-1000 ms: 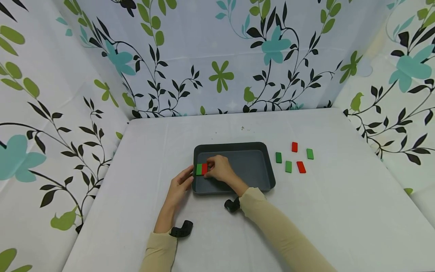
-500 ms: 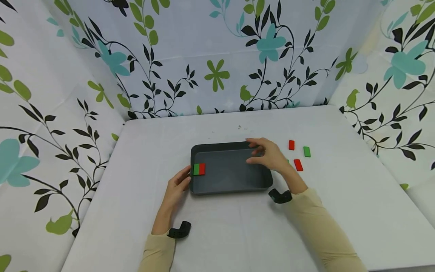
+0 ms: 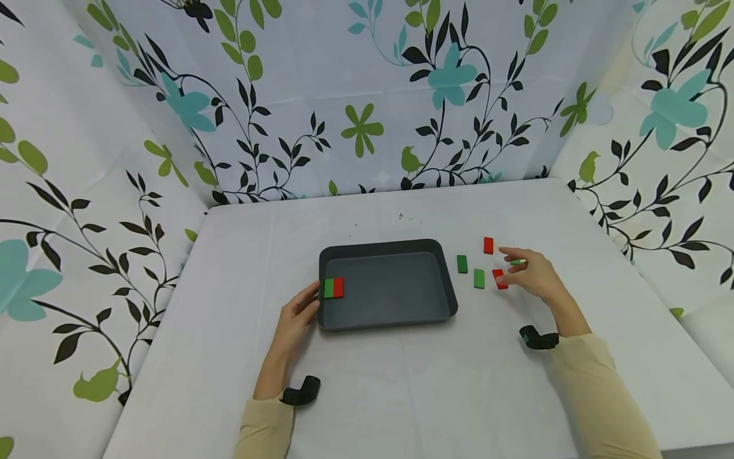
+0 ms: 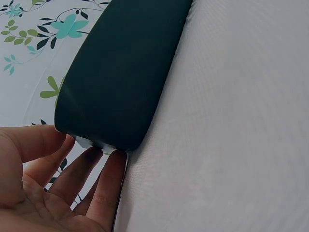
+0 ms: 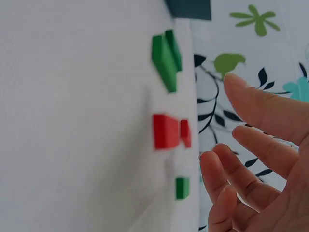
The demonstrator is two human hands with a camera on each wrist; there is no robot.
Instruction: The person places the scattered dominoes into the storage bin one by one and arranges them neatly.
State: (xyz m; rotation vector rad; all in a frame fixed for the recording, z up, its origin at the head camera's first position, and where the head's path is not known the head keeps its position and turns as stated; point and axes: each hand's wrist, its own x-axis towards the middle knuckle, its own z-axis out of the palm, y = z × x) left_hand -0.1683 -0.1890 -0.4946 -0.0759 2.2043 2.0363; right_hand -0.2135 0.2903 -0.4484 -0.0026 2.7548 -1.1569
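A dark grey baking tray (image 3: 390, 320) lies on the white table. Inside it, at the left end, a green tile (image 3: 329, 288) and a red tile (image 3: 339, 287) sit side by side. My left hand (image 3: 296, 320) touches the tray's left end; in the left wrist view its fingertips meet the outer wall. To the right of the tray, my right hand (image 3: 534, 275) hovers over loose tiles, fingers spread and holding nothing. Nearest to it are a red tile (image 3: 500, 284) and a partly hidden green tile (image 3: 517, 262). The right wrist view shows a gap between its fingers and the red tile (image 5: 165, 131).
Another red tile (image 3: 489, 245) lies farther back. Two green tiles, one darker green tile (image 3: 462, 264) and one lighter green tile (image 3: 479, 278), lie between tray and right hand. Leaf-patterned cloth (image 3: 309, 76) hangs behind the table and along both sides.
My right hand has left the red tile inside the tray and travelled right, over the tray's edge, to the loose tiles. My left hand has stayed at the tray's left end.
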